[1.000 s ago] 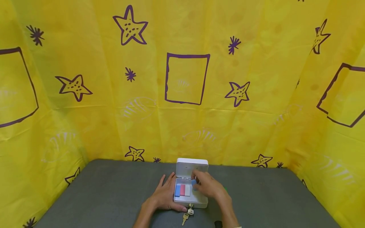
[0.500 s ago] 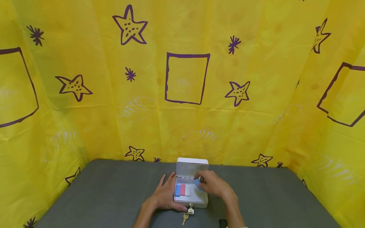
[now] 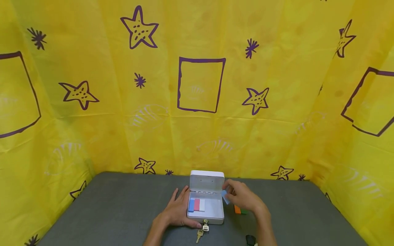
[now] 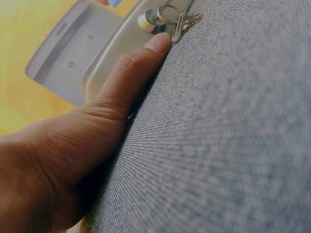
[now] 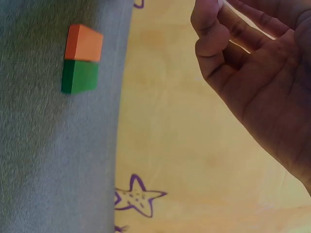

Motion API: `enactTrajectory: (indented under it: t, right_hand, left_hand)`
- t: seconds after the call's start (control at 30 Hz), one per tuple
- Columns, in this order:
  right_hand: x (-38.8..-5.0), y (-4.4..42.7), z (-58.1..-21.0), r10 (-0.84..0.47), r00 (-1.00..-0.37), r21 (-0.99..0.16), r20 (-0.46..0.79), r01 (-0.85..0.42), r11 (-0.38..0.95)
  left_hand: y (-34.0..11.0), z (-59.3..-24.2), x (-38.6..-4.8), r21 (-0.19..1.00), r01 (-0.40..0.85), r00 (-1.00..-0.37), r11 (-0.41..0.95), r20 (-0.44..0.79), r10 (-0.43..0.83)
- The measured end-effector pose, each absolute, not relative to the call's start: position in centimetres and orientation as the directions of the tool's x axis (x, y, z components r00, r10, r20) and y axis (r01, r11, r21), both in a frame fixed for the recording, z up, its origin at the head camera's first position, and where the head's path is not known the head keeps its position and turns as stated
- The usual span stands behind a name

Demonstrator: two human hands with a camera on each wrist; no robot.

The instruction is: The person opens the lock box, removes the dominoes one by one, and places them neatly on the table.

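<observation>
A white metal cash box stands on the table with its lid raised. Inside, at the left, a blue block, a pink block and a white block lie side by side. My left hand rests against the box's left side, fingers straight; its thumb lies along the front wall near the lock. Just beyond the box's right edge, my right hand pinches a light blue block. That block is out of sight in the right wrist view.
Keys hang on a ring from the lock at the box's front. On the grey table to the right, an orange block touches a green block. A black object shows at the bottom edge. Yellow curtain encloses the table.
My right hand has moved right, lifting the light blue block out from over the box's right part to beyond its edge. The orange and green blocks have come into view. My left hand stays put.
</observation>
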State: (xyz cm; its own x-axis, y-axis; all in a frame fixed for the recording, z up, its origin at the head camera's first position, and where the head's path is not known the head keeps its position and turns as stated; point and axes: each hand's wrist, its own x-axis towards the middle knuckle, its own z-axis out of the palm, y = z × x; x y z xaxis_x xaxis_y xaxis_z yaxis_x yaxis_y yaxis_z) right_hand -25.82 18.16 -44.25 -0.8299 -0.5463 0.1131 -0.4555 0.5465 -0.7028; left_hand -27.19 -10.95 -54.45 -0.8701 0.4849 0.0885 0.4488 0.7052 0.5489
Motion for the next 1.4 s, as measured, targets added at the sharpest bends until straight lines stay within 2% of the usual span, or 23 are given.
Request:
enactTrajectory:
  t: [0.23, 0.43, 0.57, 0.7, 0.93, 1.2, 1.4]
  right_hand:
    - [-25.8, 19.3, -44.5, -0.457, -0.881, -0.718, 0.124, -0.398, 0.571]
    - [-25.5, 20.2, -44.9, -0.247, -0.962, -0.675, 0.117, -0.259, 0.691]
    - [-25.5, 21.4, -45.3, -0.156, -0.985, -0.621, 0.071, -0.166, 0.766]
    - [-25.4, 22.5, -45.8, -0.129, -0.992, -0.569, 0.004, -0.108, 0.815]
    - [-25.3, 23.1, -46.6, -0.093, -0.989, -0.554, -0.118, -0.013, 0.832]
    - [-25.5, 22.8, -46.9, -0.058, -0.995, -0.496, -0.087, -0.007, 0.868]
    - [-25.6, 22.7, -47.0, -0.058, -0.988, -0.525, -0.14, 0.024, 0.851]
  left_hand:
    - [-11.0, -54.0, -26.9, 0.557, 0.457, -0.863, 0.694, 0.086, 0.498]
    - [-11.0, -54.7, -27.2, 0.563, 0.463, -0.861, 0.685, 0.102, 0.498]
    - [-11.0, -55.2, -27.6, 0.563, 0.457, -0.864, 0.689, 0.096, 0.494]
    - [-11.1, -55.4, -27.7, 0.569, 0.461, -0.863, 0.681, 0.11, 0.492]
    - [-11.0, -54.6, -27.2, 0.552, 0.477, -0.855, 0.684, 0.11, 0.507]
    - [-10.9, -54.3, -27.2, 0.533, 0.453, -0.867, 0.715, 0.077, 0.492]
    - [-11.0, -54.8, -27.1, 0.559, 0.467, -0.86, 0.685, 0.11, 0.498]
